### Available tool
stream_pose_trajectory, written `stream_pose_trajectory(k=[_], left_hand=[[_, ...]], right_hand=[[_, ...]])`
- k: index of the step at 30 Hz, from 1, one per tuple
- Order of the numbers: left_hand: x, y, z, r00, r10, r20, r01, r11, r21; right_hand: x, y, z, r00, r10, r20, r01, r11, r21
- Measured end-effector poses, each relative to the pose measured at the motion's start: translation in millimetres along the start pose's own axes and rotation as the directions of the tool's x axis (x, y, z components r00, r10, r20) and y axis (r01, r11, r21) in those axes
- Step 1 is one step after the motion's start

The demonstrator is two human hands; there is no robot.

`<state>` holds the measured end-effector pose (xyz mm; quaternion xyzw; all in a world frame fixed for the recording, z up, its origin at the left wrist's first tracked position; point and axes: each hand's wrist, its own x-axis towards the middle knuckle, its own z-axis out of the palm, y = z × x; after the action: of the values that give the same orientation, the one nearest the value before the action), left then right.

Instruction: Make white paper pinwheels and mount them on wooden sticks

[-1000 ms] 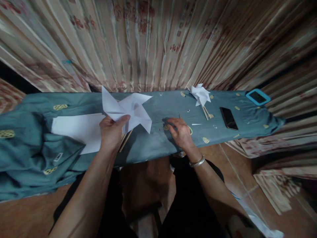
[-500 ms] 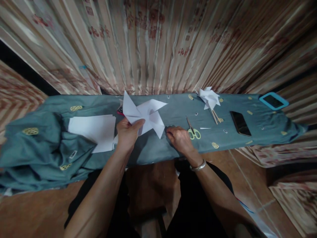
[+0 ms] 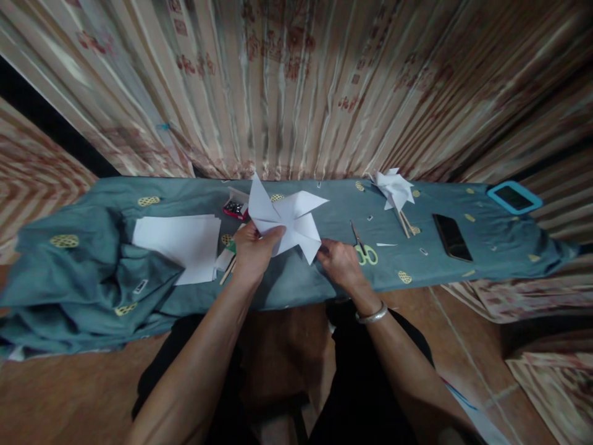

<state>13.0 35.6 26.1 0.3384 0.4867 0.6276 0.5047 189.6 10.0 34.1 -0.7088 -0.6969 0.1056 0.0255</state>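
Note:
In the head view, a white paper pinwheel (image 3: 288,216) with folded blades is held up over the cloth. My left hand (image 3: 254,247) pinches it from the lower left, the thumb lying on its front near the centre. My right hand (image 3: 339,261) is closed beside the lower right blade, its fingertips right at that blade's tip. What those fingers hold, if anything, is hidden. Scissors (image 3: 365,252) with pale green handles lie just right of my right hand. Left of the pinwheel, a small red box (image 3: 235,209) contains dark little pieces. Thin wooden sticks (image 3: 227,272) lie partly behind my left hand.
A stack of white paper (image 3: 185,244) lies on the green cloth (image 3: 287,290) at left, beside bunched fabric. To the right are several white pinwheels on sticks (image 3: 395,190), a paper sliver (image 3: 386,245), a dark phone (image 3: 452,237) and a blue-framed device (image 3: 514,198). Curtains (image 3: 296,93) hang behind.
The pinwheel and my left hand have shifted right in view, uncovering the red box and the sticks. My right hand is now closer to the pinwheel's blade, still closed.

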Motion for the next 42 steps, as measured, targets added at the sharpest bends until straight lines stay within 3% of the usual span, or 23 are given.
stream_pose_trajectory(k=[10, 13, 15, 17, 19, 21, 22, 29, 42], left_hand=[[-4.1, -3.7, 6.1, 0.999, 0.026, 0.046, -0.028, 0.999, 0.038], [-4.0, -5.0, 6.6, 0.999, 0.034, 0.039, -0.036, 0.998, 0.048], [-4.2, -5.8, 6.9, 0.998, 0.046, 0.041, -0.048, 0.998, 0.051], [-4.9, -7.0, 7.7, 0.997, 0.055, 0.05, -0.058, 0.997, 0.055], [-6.4, -7.9, 9.2, 0.997, 0.045, 0.065, -0.049, 0.997, 0.061], [-9.0, -8.0, 11.7, 0.997, 0.025, 0.071, -0.029, 0.998, 0.057], [-10.8, -7.5, 13.1, 0.997, 0.019, 0.072, -0.022, 0.999, 0.049], [-25.2, -0.7, 22.9, 0.993, 0.031, 0.111, -0.036, 0.999, 0.042], [-30.1, -3.8, 22.8, 0.988, 0.023, 0.15, -0.035, 0.997, 0.074]], right_hand=[[-8.2, -1.8, 5.6, 0.995, -0.065, -0.079, 0.056, 0.992, -0.112], [-7.5, 10.3, 4.4, 0.993, -0.054, -0.107, 0.056, 0.998, 0.014], [-6.9, 23.2, -0.8, 0.986, 0.011, -0.168, 0.023, 0.98, 0.198], [-7.8, 34.4, -8.4, 0.943, 0.096, -0.318, 0.065, 0.886, 0.458], [-11.5, 38.5, -16.2, 0.873, 0.141, -0.466, 0.23, 0.724, 0.65], [-18.0, 32.9, -21.9, 0.829, 0.132, -0.544, 0.368, 0.603, 0.708], [-21.8, 27.0, -23.4, 0.828, 0.112, -0.549, 0.393, 0.583, 0.711], [-33.3, -11.2, -17.3, 0.855, -0.034, -0.518, 0.391, 0.699, 0.599], [-25.1, -8.8, -10.1, 0.873, -0.012, -0.487, 0.369, 0.671, 0.644]])
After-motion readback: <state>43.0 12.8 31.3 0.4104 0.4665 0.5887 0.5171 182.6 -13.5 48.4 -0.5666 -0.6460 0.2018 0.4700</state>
